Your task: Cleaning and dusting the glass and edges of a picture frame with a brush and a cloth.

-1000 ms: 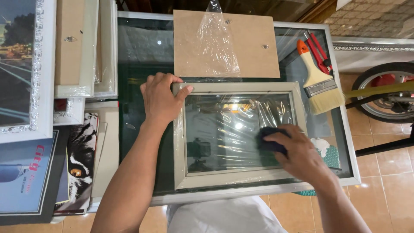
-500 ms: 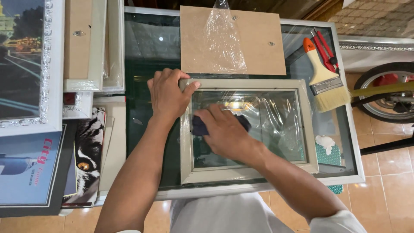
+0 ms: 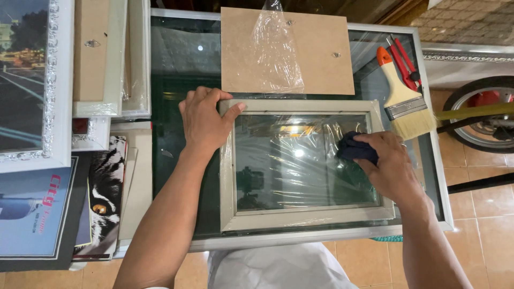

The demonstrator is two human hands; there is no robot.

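A pale grey picture frame [image 3: 300, 218] with a glass pane [image 3: 289, 166] lies flat on a glass-topped table [image 3: 182, 69]. My left hand [image 3: 202, 120] presses down on the frame's upper left corner. A dark blue cloth [image 3: 354, 148] is pressed against the right side of the pane by my right hand [image 3: 390, 167]. Crinkled clear plastic film shows under the glass.
A brown backing board [image 3: 321, 59] with clear film [image 3: 273, 53] lies beyond the frame. A paintbrush with an orange handle [image 3: 402, 99] and red cutters [image 3: 402, 59] lie at the right. Stacked frames [image 3: 110, 59] and prints [image 3: 104, 192] fill the left. A wheel [image 3: 476, 112] stands right of the table.
My right hand swept the cloth from the pane's lower right to its upper left, then back to the right side. My left hand stayed on the frame's corner.
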